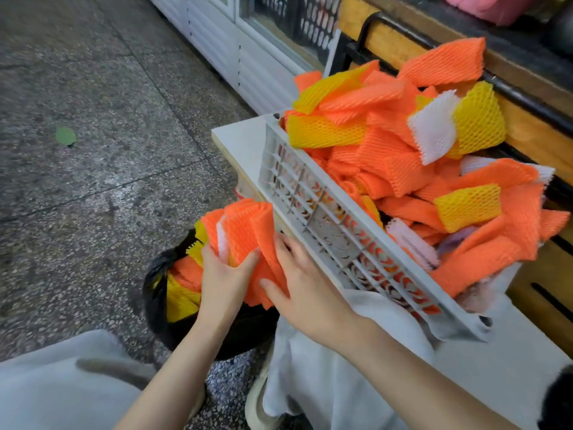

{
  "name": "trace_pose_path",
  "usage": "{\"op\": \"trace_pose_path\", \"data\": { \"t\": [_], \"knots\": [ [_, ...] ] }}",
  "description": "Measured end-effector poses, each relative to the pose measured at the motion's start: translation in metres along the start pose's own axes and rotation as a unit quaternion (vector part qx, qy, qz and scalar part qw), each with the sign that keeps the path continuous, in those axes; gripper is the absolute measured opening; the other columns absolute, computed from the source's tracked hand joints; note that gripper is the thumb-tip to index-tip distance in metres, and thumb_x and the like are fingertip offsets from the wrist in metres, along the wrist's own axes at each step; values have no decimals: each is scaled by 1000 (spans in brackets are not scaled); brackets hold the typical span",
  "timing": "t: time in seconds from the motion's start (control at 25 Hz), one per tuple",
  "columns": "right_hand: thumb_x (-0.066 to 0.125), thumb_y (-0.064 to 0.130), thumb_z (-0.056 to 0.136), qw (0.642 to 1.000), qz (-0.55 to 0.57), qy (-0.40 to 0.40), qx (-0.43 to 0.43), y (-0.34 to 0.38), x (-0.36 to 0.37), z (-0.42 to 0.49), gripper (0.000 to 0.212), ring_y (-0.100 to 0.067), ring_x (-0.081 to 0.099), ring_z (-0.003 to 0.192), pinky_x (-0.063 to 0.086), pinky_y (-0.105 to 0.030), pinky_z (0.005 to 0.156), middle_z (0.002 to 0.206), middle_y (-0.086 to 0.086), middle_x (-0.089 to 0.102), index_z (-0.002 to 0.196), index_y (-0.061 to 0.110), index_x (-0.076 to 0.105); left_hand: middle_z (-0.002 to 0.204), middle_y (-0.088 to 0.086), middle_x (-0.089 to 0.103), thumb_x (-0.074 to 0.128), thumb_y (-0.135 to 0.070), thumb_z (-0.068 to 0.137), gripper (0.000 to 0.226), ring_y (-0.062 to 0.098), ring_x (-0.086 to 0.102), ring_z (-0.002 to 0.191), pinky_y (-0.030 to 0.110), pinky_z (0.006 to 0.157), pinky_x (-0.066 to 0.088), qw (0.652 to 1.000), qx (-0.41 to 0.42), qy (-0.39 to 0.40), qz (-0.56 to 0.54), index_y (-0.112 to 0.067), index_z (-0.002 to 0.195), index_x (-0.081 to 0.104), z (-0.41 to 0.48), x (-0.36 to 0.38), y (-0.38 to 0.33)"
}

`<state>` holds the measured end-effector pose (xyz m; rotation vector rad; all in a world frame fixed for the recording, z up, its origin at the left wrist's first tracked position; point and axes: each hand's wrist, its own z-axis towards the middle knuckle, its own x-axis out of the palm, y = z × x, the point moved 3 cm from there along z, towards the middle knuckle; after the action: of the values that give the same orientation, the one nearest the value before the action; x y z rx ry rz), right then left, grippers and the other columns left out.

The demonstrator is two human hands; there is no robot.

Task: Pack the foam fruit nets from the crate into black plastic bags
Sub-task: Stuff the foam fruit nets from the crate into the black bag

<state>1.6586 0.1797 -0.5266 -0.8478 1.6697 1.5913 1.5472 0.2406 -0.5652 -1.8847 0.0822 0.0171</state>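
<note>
Head view, from above the person's forearms: both arms reach forward and down toward the near left of the crate point(325, 212). The left hand point(223, 274) comes at a bundle of orange foam nets point(245, 234) from below, its fingers point(208, 254) curled round the left edge and the thumb hooked over the middle, so it grips the stack. The right hand point(304, 283) takes the bundle's right side, fingers slid between the nets and the crate wall, thumb pressed on the front face, pinching it.

The bundle is a thick, upright sheaf of flattened mesh sleeves, mostly orange with a white one and a yellow one showing at its left. It sits just above the open mouth of a black bag point(155, 283) on the floor point(93, 88). That bag already holds orange and yellow nets.

The grey slatted crate rests tilted on a white worktop point(238, 138) and is heaped with loose nets point(387, 144), orange, yellow and white.
</note>
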Motion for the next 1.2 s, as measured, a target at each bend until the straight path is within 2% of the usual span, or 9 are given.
{"op": "trace_pose_path", "data": {
  "t": [0.16,0.36,0.52,0.6,0.68,0.8,1.0,1.12,1.2],
  "knots": [
    [55,34,90,999,0,22,23,1,33,25,75,-19,35,127,39,-31,100,134,-2,30,151,23,11,116,3,53,70,-32,77,57,21,57,109,21,75,50,997,-27,52,-42,-16,121,37,13,-20,17],
    [48,40,84,996,68,53,-7,3,80,50,73,-19,38,127,37,-33,105,133,-1,37,148,15,24,128,10,52,84,-62,41,115,20,56,115,44,98,47,998,-54,13,30,-9,130,34,57,-45,38],
    [51,27,88,958,277,71,16,-13,107,63,52,-5,44,125,43,-29,102,134,8,43,139,20,42,121,9,57,86,-37,60,88,21,58,108,42,98,46,992,-65,-51,90,-6,128,40,95,-67,48],
    [54,16,91,952,299,33,57,-34,114,80,41,-3,49,118,45,-28,98,127,5,50,131,20,48,119,7,56,82,-30,68,77,19,57,106,38,98,45,990,-50,-81,109,-6,127,41,113,-73,46],
    [58,13,91,961,244,26,127,-59,125,103,44,-3,47,116,40,-25,101,126,4,48,132,17,44,117,3,56,81,-33,69,76,17,57,105,36,98,46,989,-46,-105,98,-7,127,41,133,-80,44],
    [64,23,88,965,132,135,182,-94,152,129,70,-12,33,133,22,-14,104,145,-3,35,145,10,25,117,-1,56,82,-36,67,78,13,57,103,33,97,46,988,-27,-125,89,-8,127,41,151,-86,41],
    [69,30,84,947,68,242,199,-112,203,158,94,-27,15,144,21,-41,116,156,-10,16,150,9,5,111,-8,49,79,-30,72,74,5,51,99,12,82,37,983,17,-120,139,-10,129,37,153,-80,42],
    [69,28,83,947,54,226,222,-115,220,169,78,-33,38,131,37,-39,102,138,-13,44,142,6,23,112,-10,48,79,-30,71,76,1,50,98,3,73,36,981,44,-113,148,-12,130,36,155,-74,41],
    [66,30,85,948,110,176,242,-113,217,170,55,-27,54,107,39,-27,76,106,-6,57,127,5,39,111,-10,49,80,-30,71,74,1,51,99,5,76,38,980,54,-107,156,-13,128,36,158,-71,41]
  ]
}}
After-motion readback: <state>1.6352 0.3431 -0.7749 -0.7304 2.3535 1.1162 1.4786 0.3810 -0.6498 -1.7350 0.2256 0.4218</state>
